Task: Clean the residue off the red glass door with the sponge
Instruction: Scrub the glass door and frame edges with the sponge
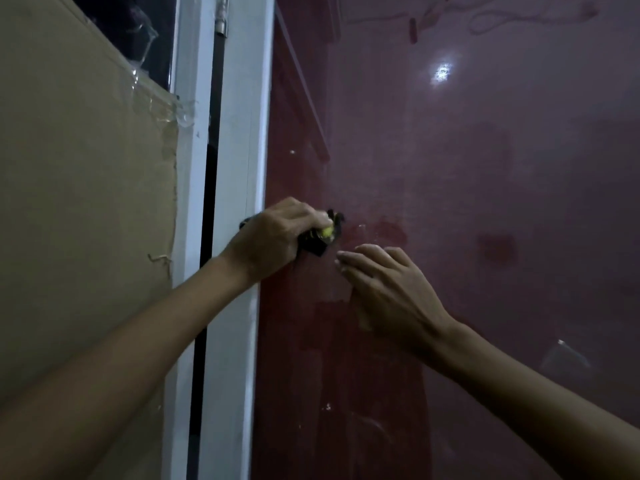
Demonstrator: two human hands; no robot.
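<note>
Far left there's a flat sheet of cardboard (79, 188), matte tan, with clear tape (162, 102) crinkled along its edge, so I'd guess it's patching the opening beside the door. Next over is the white door frame (235, 168), smooth painted metal or wood, can't tell which, with a dark gap and a hinge (221, 12) up top.

The left hand (277, 233) has its fingers curled tight round the sponge (323, 233), which looks yellow with a dark scrubby side, all scrunched up. It's pressed to the red glass door (485, 168) right by the frame edge, at about mid height in view. Bunching it like that probably puts more pressure on one small stubborn spot.

Just right of the sponge there's a darker wet-looking smear (388, 230) and some whitish flecks, so the residue isn't gone yet. More pale streaks lower down.

The right hand (384, 289) holds nothing, fingers straight and close together, tips at or near the glass just below that smear. Whether they're touching, I can't tell. My guess is it's steadying the door or feeling for stuck bits.

The glass itself is glossy deep red, with a bright light glare (441, 72) reflected up high.
</note>
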